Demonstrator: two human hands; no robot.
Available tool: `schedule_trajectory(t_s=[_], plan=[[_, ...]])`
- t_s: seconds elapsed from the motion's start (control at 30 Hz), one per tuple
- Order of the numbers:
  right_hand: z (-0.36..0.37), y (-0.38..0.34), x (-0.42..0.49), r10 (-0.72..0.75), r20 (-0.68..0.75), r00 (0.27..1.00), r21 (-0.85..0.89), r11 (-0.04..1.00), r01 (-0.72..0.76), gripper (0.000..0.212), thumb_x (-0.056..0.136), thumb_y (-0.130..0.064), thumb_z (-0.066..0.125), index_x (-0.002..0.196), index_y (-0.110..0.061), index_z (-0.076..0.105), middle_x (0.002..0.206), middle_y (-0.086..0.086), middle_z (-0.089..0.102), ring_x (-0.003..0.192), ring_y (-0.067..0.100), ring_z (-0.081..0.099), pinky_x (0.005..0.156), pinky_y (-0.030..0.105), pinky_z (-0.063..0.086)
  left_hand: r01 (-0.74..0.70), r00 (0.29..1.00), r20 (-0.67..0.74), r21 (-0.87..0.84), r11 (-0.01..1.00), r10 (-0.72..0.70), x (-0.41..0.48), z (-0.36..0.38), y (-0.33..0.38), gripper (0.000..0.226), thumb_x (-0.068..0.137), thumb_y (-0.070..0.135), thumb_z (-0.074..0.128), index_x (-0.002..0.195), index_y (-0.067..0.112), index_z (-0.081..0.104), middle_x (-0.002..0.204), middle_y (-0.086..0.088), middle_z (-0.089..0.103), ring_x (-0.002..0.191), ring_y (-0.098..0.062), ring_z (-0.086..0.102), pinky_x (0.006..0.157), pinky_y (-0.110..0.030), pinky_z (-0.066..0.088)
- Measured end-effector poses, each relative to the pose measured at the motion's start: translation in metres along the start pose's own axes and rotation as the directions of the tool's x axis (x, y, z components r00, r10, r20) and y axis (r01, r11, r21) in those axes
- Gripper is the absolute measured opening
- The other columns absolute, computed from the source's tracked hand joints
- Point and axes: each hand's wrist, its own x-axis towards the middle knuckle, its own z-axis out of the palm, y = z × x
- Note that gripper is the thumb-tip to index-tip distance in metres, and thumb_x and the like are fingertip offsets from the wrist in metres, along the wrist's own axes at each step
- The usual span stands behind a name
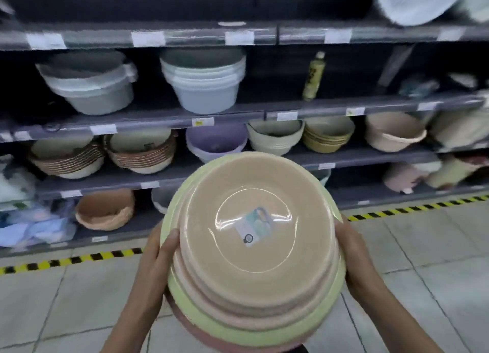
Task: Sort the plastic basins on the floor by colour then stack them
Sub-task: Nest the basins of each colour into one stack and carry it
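Currently both hands, left hand and right hand, clamp the nested basin stack (mixed tan, green, pink) before the shelving; lower level, then separate colours.

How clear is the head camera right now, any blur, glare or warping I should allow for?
Head view: the stack of basins and both hands, left hand and right hand, are fairly sharp; ring-shaped glare crosses the top tan basin around its label; the shelves are motion-blurred; wide-angle warping bows the striped floor tape.
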Motion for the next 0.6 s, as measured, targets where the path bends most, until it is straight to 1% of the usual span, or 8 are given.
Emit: schedule_trajectory(t_s=[0.1, 0.17, 0.27, 0.33, 0.4, 0.47, 0.53, 0.6], plan=[[-0.054, 0.006, -0.023, 0.034, -0.15, 0.988, -0.003, 0.999, -0.035, 0.029, 0.096, -0.046, 0.054, 0.121, -0.035, 0.065, 0.114, -0.004, 0.073, 0.105, 0.019, 0.07, 0.087, 0.044, 0.055, -0.013, 0.982, 0.191, 0.023, 1.0, 0.008, 0.004, 0.06, 0.009, 0.038, 0.091, 0.055, 0.054, 0.126, 0.042, 0.062, 0.125, 0.015, 0.067, 0.117, -0.011, 0.062, 0.101, -0.047, 0.048], [-0.09, 0.014, -0.034, 0.066, -0.238, 0.969, 0.016, 0.998, -0.064, 0.029, 0.095, -0.049, 0.055, 0.119, -0.037, 0.066, 0.112, -0.004, 0.073, 0.103, 0.02, 0.07, 0.083, 0.041, 0.056, -0.014, 0.958, 0.287, 0.035, 0.999, 0.003, 0.004, 0.102, 0.014, 0.042, 0.09, 0.057, 0.056, 0.128, 0.042, 0.06, 0.127, 0.016, 0.066, 0.119, -0.01, 0.061, 0.104, -0.049, 0.045], [-0.144, 0.025, -0.04, 0.102, -0.353, 0.93, 0.054, 0.995, -0.089, 0.027, 0.096, -0.045, 0.055, 0.121, -0.044, 0.064, 0.114, -0.01, 0.072, 0.1, 0.011, 0.071, 0.083, 0.039, 0.056, -0.013, 0.917, 0.399, 0.047, 0.999, -0.007, 0.004, 0.169, 0.017, 0.055, 0.081, 0.066, 0.06, 0.128, 0.037, 0.061, 0.127, 0.009, 0.068, 0.118, -0.015, 0.062, 0.105, -0.054, 0.045], [-0.182, 0.03, -0.037, 0.116, -0.387, 0.915, 0.063, 0.993, -0.099, 0.028, 0.097, -0.043, 0.053, 0.123, -0.046, 0.063, 0.114, -0.014, 0.072, 0.101, 0.009, 0.071, 0.084, 0.038, 0.055, -0.003, 0.893, 0.45, 0.036, 0.999, -0.013, 0.003, 0.216, 0.014, 0.066, 0.074, 0.072, 0.064, 0.13, 0.036, 0.061, 0.129, 0.006, 0.067, 0.12, -0.018, 0.062, 0.106, -0.055, 0.043], [-0.227, 0.036, -0.026, 0.114, -0.405, 0.907, 0.04, 0.993, -0.107, 0.03, 0.096, -0.046, 0.052, 0.124, -0.046, 0.062, 0.115, -0.013, 0.072, 0.102, 0.011, 0.07, 0.087, 0.041, 0.055, -0.001, 0.878, 0.479, 0.038, 0.999, -0.017, -0.002, 0.266, 0.011, 0.061, 0.079, 0.067, 0.063, 0.133, 0.039, 0.058, 0.132, 0.009, 0.065, 0.123, -0.017, 0.06, 0.107, -0.054, 0.042], [-0.273, 0.038, -0.007, 0.136, -0.416, 0.899, 0.041, 0.991, -0.131, 0.036, 0.089, -0.053, 0.053, 0.122, -0.045, 0.063, 0.114, -0.01, 0.072, 0.1, 0.013, 0.071, 0.087, 0.044, 0.056, 0.008, 0.869, 0.494, 0.028, 1.0, -0.021, -0.007, 0.315, 0.007, 0.057, 0.082, 0.063, 0.061, 0.133, 0.038, 0.058, 0.131, 0.009, 0.065, 0.123, -0.018, 0.06, 0.106, -0.054, 0.042], [-0.321, 0.04, 0.015, 0.16, -0.413, 0.897, 0.04, 0.987, -0.158, 0.04, 0.085, -0.055, 0.053, 0.121, -0.043, 0.064, 0.113, -0.008, 0.073, 0.099, 0.013, 0.071, 0.085, 0.042, 0.056, 0.02, 0.87, 0.492, 0.029, 0.999, -0.031, -0.011, 0.365, 0.005, 0.057, 0.082, 0.061, 0.06, 0.132, 0.034, 0.06, 0.129, 0.006, 0.067, 0.121, -0.019, 0.061, 0.105, -0.056, 0.043], [-0.363, 0.039, 0.039, 0.167, -0.397, 0.903, 0.027, 0.985, -0.17, 0.039, 0.085, -0.053, 0.053, 0.121, -0.041, 0.065, 0.112, -0.009, 0.073, 0.099, 0.013, 0.071, 0.082, 0.038, 0.054, 0.031, 0.881, 0.472, 0.02, 0.999, -0.037, -0.015, 0.412, 0.007, 0.054, 0.082, 0.06, 0.059, 0.13, 0.036, 0.061, 0.127, 0.007, 0.068, 0.12, -0.017, 0.062, 0.105, -0.054, 0.044]])
